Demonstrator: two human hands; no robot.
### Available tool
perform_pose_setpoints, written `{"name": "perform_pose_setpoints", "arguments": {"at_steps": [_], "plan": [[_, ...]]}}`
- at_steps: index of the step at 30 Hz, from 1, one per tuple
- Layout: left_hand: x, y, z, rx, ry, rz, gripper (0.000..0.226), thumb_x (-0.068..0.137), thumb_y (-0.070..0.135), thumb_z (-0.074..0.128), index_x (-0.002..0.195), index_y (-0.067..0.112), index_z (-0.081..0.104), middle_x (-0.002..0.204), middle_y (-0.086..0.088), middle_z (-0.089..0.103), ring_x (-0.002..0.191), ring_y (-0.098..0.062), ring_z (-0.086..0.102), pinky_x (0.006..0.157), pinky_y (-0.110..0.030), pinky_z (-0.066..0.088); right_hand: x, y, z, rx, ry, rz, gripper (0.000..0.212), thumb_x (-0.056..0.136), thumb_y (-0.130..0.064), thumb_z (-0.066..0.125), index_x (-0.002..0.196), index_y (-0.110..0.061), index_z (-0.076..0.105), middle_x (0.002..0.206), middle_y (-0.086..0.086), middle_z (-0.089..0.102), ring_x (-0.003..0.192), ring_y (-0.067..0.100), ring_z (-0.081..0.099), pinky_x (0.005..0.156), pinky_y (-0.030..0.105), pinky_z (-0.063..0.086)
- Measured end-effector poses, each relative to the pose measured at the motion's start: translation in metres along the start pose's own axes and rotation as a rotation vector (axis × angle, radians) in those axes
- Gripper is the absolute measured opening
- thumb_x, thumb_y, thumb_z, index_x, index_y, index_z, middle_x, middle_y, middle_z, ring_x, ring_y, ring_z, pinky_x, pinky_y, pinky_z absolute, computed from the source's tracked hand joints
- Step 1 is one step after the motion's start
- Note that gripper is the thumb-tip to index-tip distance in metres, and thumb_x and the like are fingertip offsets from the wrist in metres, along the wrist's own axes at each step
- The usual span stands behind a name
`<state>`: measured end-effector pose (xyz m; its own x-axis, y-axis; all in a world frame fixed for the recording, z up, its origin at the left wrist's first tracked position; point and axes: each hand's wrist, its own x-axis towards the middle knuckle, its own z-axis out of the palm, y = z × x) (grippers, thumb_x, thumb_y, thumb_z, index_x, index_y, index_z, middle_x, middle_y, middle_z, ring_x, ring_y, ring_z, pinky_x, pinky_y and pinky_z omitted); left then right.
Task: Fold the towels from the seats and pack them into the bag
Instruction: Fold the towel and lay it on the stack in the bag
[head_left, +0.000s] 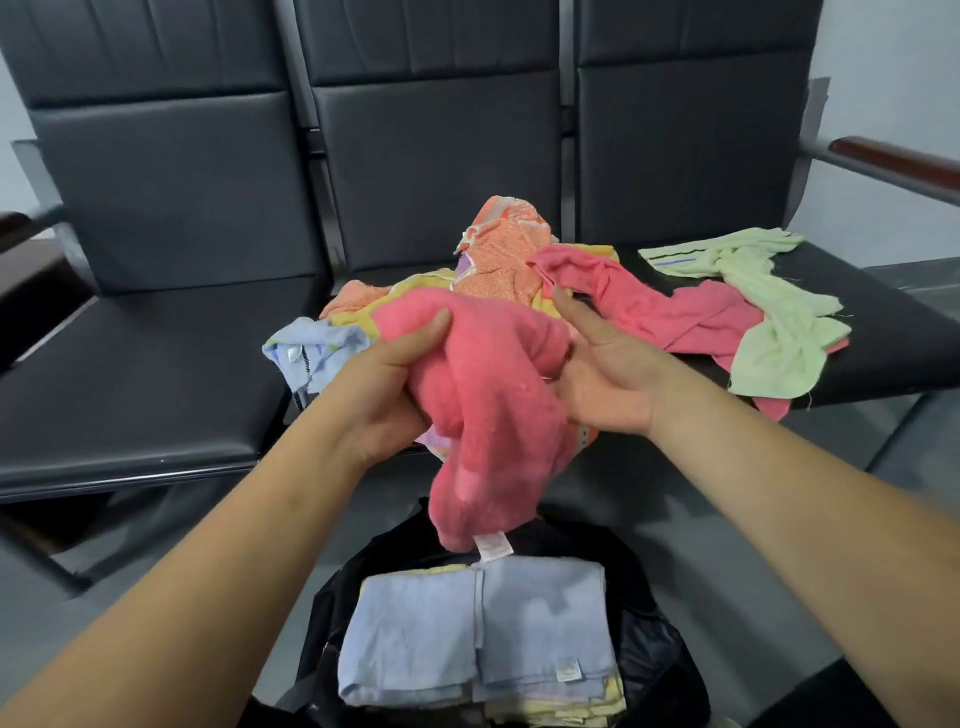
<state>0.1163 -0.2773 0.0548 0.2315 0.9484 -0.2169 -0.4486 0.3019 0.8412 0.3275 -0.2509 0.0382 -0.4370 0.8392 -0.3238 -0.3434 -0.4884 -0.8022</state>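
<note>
Head view: your left hand (384, 384) grips a bunched pink towel (493, 395), thumb on top. Your right hand (608, 379) holds the towel's other side, thumb sticking out. The towel hangs down over the black bag (649, 649) on the floor. Folded blue towels (467, 634) lie on top inside the bag. On the middle seat (436, 171) sits a messy pile with an orange towel (498, 249). A second pink towel (675, 306) and a green towel (769, 322) lie on the right seat (883, 338).

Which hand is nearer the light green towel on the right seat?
Right. The right hand touches the held pink towel, with the light green towel just off to its right. The left hand grips the towel's opposite side, farther away.
</note>
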Motion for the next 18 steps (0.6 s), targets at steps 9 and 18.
{"name": "perform_pose_setpoints", "arguments": {"at_steps": [9,18], "plan": [[0.003,0.007,-0.026,0.333,-0.212,0.043,0.061,0.083,-0.005,0.069,0.141,0.005,0.050,0.131,-0.018,0.065,0.120,-0.031,0.065,0.094,-0.040,0.057,0.000,0.002,0.013,-0.249,-0.101,0.047,0.062,0.080,-0.012,0.075,0.138,0.001,0.056,0.122,0.020,0.067,0.117,0.035,0.065,0.102,0.048,0.052],[0.005,0.007,-0.025,0.471,-0.027,-0.031,0.045,0.077,0.020,0.071,0.119,0.006,0.068,0.114,-0.009,0.075,0.104,-0.023,0.072,0.088,-0.038,0.059,0.005,0.000,0.000,-0.242,0.084,0.020,0.049,0.081,-0.011,0.076,0.128,-0.003,0.065,0.116,0.019,0.071,0.110,0.036,0.068,0.100,0.053,0.053]]}}
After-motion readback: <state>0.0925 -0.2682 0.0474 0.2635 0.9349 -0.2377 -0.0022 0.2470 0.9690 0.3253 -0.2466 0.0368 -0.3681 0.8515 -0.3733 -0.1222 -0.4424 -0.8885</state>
